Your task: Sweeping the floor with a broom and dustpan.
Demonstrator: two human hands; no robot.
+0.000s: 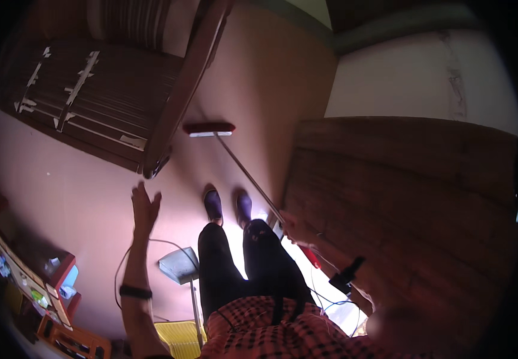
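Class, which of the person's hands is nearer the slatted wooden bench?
Left. The left hand is just below the bench corner in view; the right hand, gripping the broom, is farther right.

red-black checked shirt | black trousers | dark shoes | black wristband

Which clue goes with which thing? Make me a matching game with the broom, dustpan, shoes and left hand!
Things:
1. broom
2. dustpan
3. shoes
4. left hand

Clues:
A. a dark pair, being worn
B. fingers apart, holding nothing
C. held in the right hand
D. grey, left of the legs

Right pairs: 1-C, 2-D, 3-A, 4-B
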